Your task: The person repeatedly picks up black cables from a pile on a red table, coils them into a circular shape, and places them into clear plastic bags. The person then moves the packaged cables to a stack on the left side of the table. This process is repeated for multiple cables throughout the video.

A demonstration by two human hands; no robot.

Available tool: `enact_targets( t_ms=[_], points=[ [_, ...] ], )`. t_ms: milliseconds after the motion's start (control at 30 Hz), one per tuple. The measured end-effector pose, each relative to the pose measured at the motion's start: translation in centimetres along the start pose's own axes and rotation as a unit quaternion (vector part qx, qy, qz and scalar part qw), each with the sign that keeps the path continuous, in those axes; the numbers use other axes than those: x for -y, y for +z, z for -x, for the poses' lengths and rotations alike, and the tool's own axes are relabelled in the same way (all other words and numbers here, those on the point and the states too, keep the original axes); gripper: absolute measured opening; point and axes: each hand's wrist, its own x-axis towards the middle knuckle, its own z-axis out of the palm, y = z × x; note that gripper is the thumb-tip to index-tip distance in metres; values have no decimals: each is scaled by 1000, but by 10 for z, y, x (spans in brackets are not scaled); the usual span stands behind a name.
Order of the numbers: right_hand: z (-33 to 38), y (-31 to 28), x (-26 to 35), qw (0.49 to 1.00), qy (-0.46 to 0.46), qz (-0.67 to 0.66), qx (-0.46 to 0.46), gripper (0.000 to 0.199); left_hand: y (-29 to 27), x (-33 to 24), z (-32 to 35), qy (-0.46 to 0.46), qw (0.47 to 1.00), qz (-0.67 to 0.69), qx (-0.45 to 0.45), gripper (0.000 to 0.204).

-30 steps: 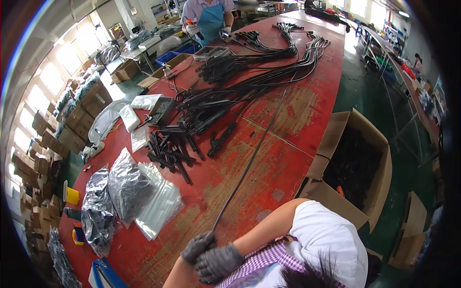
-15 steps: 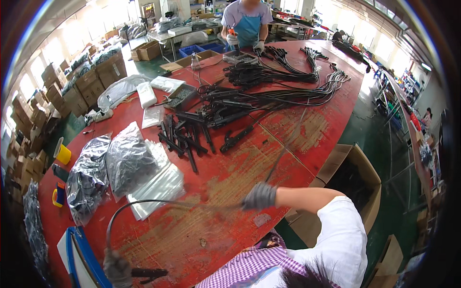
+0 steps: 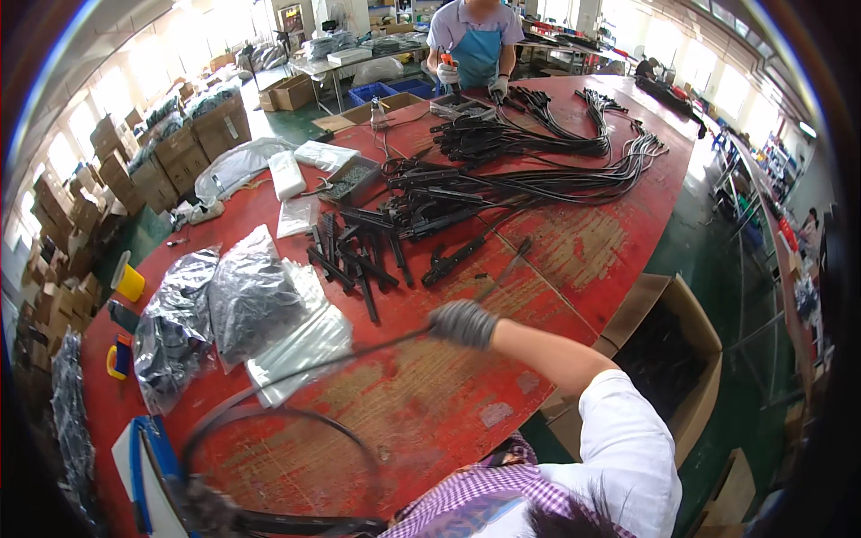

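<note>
My right hand [image 3: 463,325], in a dark grey glove, is closed round a black cable [image 3: 359,356] above the middle of the table. A short end of the cable sticks out past the hand, smeared by motion. From there the cable sweeps left in a bend, and another loop of it curls over the near part of the table. At the lower left edge my left hand [image 3: 213,509], also gloved and blurred, is closed at the cable near a long black plastic part [image 3: 309,524]. Loose black plastic pieces [image 3: 354,260] lie beyond my right hand.
The worn red table [image 3: 574,242] bears bundled black cables [image 3: 529,179], clear plastic bags [image 3: 300,350], filled bags [image 3: 256,296] and a grey tray of small parts [image 3: 352,181]. An open cardboard box [image 3: 708,377] stands at the right. A gloved co-worker [image 3: 473,54] is across the table.
My right hand has moved left and away from me with the cable. The cable has swung into a second loop, and more of the black plastic part shows beside my left hand.
</note>
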Motion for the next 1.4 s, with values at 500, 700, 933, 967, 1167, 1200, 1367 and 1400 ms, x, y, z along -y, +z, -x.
enact_targets(
  t_ms=[500,700,933,967,1167,1200,1367,1400],
  points=[
    [-3,-38,219,907,-321,-60,-268,28,100,122,-105,-98,904,-384,-159,22],
    [-1,33,162,877,-18,-476,-66,41,114,110,-119,-180,932,-282,-138,19],
    [6,39,151,265,145,-953,19,62,134,193,-119,-84,622,-759,174,27],
    [3,50,144,384,168,-908,19,61,124,204,-111,-128,518,-822,201,32],
    [6,145,102,956,192,-212,64,50,22,285,-70,-117,465,-858,186,41],
    [11,134,116,971,210,-108,33,52,2,303,-59,-76,473,-864,155,38],
    [25,140,117,986,13,34,-160,50,18,293,-52,80,544,-830,94,39],
    [28,150,115,993,17,30,-109,55,20,281,-62,118,518,-846,43,44]
  ],
)
